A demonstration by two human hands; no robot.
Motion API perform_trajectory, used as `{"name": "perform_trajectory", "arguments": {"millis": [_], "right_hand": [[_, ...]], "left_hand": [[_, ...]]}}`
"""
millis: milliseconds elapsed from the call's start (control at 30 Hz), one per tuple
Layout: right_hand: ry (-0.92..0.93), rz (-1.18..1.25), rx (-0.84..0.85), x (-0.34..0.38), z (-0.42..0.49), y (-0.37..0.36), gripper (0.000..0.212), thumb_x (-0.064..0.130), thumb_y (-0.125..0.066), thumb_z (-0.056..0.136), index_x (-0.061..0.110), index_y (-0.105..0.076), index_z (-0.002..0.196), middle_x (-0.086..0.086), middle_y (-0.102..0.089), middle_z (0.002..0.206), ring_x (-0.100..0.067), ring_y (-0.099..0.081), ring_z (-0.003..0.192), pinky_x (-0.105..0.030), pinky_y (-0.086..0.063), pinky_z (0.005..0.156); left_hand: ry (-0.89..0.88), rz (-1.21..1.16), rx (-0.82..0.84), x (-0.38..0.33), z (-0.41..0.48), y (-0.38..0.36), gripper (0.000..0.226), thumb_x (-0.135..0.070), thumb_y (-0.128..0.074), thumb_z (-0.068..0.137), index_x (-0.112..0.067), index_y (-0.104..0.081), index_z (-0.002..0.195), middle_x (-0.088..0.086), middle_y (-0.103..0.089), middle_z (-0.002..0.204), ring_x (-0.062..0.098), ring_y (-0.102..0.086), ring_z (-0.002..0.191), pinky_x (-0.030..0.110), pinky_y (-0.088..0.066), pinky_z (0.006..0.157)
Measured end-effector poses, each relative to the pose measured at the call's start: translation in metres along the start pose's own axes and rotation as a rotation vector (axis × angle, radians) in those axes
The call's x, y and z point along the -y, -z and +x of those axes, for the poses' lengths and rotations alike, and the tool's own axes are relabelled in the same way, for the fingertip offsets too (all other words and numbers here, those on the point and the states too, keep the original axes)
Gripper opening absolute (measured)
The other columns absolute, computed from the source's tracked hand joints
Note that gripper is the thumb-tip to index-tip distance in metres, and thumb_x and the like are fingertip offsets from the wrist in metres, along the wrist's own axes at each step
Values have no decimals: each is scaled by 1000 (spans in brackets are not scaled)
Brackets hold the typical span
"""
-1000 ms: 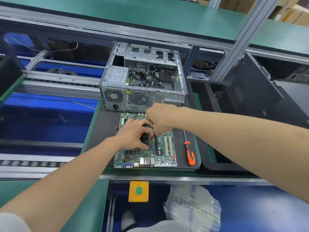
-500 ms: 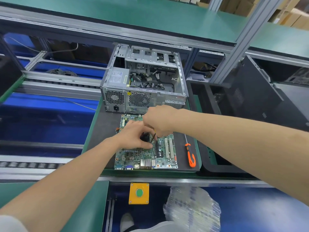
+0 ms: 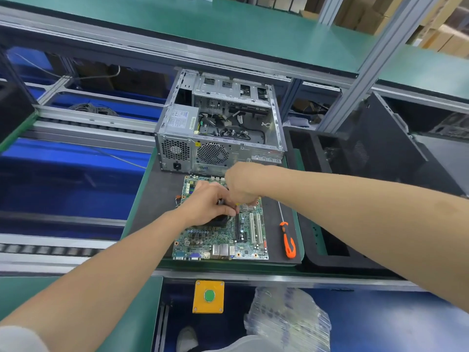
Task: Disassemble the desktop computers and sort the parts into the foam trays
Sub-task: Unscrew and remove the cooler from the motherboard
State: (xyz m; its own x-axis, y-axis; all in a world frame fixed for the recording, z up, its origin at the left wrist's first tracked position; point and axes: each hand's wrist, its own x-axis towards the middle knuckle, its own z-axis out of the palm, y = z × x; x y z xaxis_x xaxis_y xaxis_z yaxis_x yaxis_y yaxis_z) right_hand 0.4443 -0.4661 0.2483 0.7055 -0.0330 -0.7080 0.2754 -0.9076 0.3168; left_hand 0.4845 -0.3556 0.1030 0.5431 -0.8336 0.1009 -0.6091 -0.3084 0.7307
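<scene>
A green motherboard (image 3: 223, 242) lies flat on the dark mat in front of the open grey computer case (image 3: 218, 128). A black CPU cooler (image 3: 219, 221) sits on the board, mostly hidden under my left hand (image 3: 205, 204), which grips it from above. My right hand (image 3: 241, 184) is curled right beside the left, over the board's middle, pinching something small and dark by the cooler; its fingers hide what it is.
An orange-handled screwdriver (image 3: 288, 240) lies on the mat (image 3: 152, 199) right of the board. Black foam trays (image 3: 327, 153) stand to the right. A yellow button box (image 3: 208, 296) sits below the bench edge, with clear plastic packaging (image 3: 286, 318) beside it.
Both hands stay on the cooler in the same spot. My right hand has shifted slightly left, closer to the left hand.
</scene>
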Motion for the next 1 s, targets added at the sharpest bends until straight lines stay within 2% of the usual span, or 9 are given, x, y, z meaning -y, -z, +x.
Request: {"name": "perform_trajectory", "arguments": {"millis": [133,267,400,467,533,667,800,900,1000], "right_hand": [[16,-41,-213,4,0,-5,23,31,-68,95,14,-62,81,-2,-52,72,-15,-50,57,-26,-36,44],[160,-162,-329,6,-4,-9,9,26,-71,93,19,-69,89,1,-43,70,-17,-46,57,-30,-42,51],[321,-259,-435,-7,-12,-16,7,28,-65,95,24,-65,90,6,-35,65,-23,-48,63,-30,-41,56],[270,-156,-402,-10,-15,-19,20,39,-64,93,23,-58,83,5,-41,67,-24,-52,64,-29,-40,55],[99,67,-305,-12,-13,-14,39,51,-60,93,15,-61,80,1,-59,67,-20,-59,56,-26,-42,50],[-76,336,51,-11,-1,0,50,38,-47,101,8,-63,65,0,-64,45,-14,-52,30,-20,-46,41],[40,5,-59,-7,4,-1,35,22,-53,99,12,-56,66,0,-59,56,-16,-52,54,-27,-41,48],[156,-149,-277,-13,-2,-9,17,20,-61,96,12,-59,81,-1,-49,72,-25,-56,66,-32,-41,54],[382,-408,-427,-13,-6,-21,9,18,-66,93,23,-73,96,4,-67,82,-26,-68,80,-34,-53,61]], "left_hand": [[22,-107,90,5,2,4,8,-28,-81,89,-23,-80,94,-9,-76,93,12,-63,95,40,-42,96],[34,-139,125,7,0,4,14,-35,-76,92,-31,-79,105,-17,-75,104,5,-48,114,39,-33,109],[3,-55,59,10,0,-2,13,-38,-78,90,-29,-80,99,-19,-76,91,-23,-37,102,24,-24,102],[-5,-12,55,5,-1,-2,5,-37,-79,89,-36,-79,93,-18,-76,89,-13,-45,101,28,-23,104],[-7,9,44,4,-1,-1,18,-38,-80,87,-51,-72,76,-22,-69,80,-9,-47,98,32,-25,99],[-3,-14,44,3,-1,1,15,-39,-82,83,-51,-74,82,-30,-64,87,-21,-45,102,37,-28,97],[-37,-59,20,7,0,-1,5,-39,-83,81,-36,-82,84,-35,-62,90,-26,-43,105,37,-34,99],[-34,-45,66,5,2,0,9,-34,-82,86,-27,-83,91,-25,-72,90,-9,-57,105,48,-39,106],[-51,-70,136,5,3,3,8,-32,-79,90,-32,-81,98,-25,-76,98,0,-64,110,51,-39,112]]}}
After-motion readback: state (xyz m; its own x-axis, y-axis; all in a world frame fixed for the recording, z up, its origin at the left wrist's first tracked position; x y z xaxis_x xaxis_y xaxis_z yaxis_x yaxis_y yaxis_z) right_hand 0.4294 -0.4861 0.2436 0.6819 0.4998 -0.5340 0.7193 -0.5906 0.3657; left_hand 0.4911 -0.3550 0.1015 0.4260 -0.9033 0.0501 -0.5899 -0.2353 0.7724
